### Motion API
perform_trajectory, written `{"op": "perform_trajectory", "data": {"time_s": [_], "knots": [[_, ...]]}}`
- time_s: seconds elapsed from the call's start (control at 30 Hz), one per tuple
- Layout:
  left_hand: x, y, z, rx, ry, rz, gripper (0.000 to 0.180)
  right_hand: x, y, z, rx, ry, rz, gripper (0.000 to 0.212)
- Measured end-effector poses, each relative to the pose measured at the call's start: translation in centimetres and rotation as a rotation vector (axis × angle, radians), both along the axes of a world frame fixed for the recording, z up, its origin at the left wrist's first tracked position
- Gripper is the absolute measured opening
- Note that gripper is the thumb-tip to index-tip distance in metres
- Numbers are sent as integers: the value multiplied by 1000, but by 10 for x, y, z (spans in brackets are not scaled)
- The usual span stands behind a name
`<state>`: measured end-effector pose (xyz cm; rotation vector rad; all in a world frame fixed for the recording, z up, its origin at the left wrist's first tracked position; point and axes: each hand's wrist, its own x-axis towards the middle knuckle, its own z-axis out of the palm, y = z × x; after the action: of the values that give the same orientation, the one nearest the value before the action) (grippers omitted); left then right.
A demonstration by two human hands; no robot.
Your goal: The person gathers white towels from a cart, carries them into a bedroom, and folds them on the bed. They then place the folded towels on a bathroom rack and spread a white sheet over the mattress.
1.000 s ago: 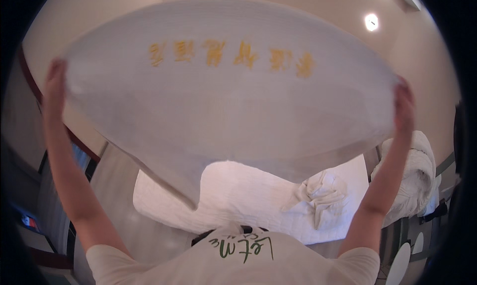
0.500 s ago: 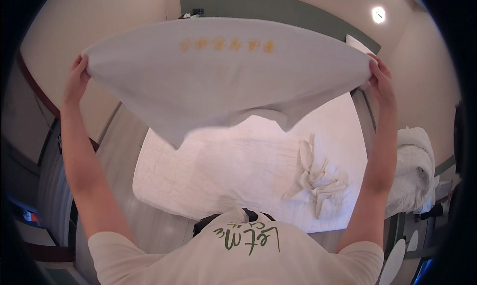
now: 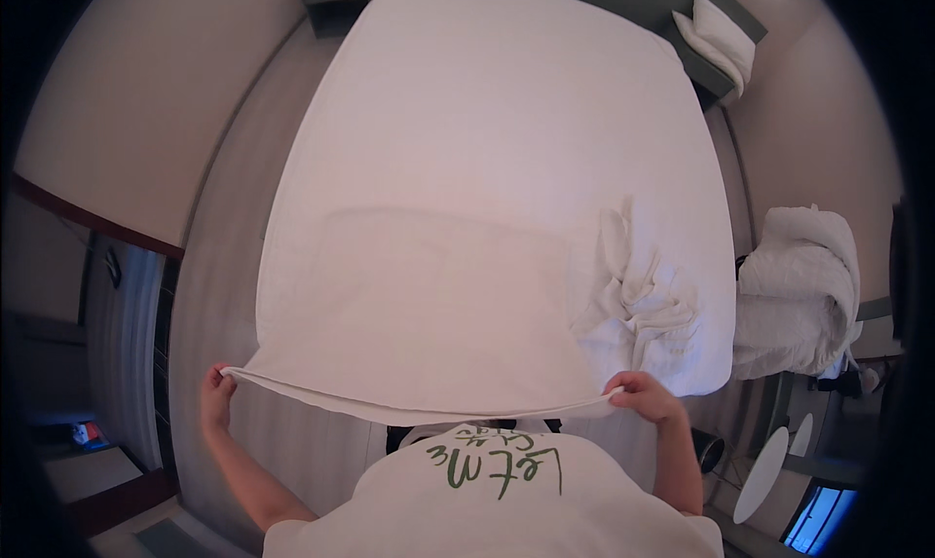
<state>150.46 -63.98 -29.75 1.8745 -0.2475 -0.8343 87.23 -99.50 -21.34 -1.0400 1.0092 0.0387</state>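
A rectangular white cloth (image 3: 438,310) lies spread over the near part of the white-covered bed (image 3: 506,100). Whether it is a towel or a pillowcase I cannot tell. My left hand (image 3: 218,394) pinches its near left corner, just off the bed's edge. At the near right corner, my right hand (image 3: 647,396) grips it the same way. The near edge is stretched between both hands and sags a little in front of my shirt. To the right of the cloth, a crumpled white cloth (image 3: 643,300) rests on the bed.
White pillows (image 3: 721,37) lean at the far right by the green headboard. White bedding (image 3: 799,295) is heaped right of the bed. A round white table or stool top (image 3: 763,475) stands at the lower right. Grey wood-look floor (image 3: 219,295) runs along the left side.
Both hands have come down and toward me from high above the bed, still holding the corners. The white cloth has gone from hanging in the air to lying on the bed.
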Motion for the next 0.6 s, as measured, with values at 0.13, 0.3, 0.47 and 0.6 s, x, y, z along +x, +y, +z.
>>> {"op": "perform_trajectory", "data": {"time_s": [0.13,0.3,0.47,0.6], "knots": [[8,-15,-47,206,5,-124,21,4,-3,-78,1,111,-97,18],[53,-133,-116,231,-271,-348,25,27,-91,-186,-398,238,-118,17],[85,-277,-202,429,-496,-580,25,74,-192,-299,-829,488,-74,16],[87,-331,-254,502,-811,-723,20,90,-219,-357,-1274,603,180,14]]}}
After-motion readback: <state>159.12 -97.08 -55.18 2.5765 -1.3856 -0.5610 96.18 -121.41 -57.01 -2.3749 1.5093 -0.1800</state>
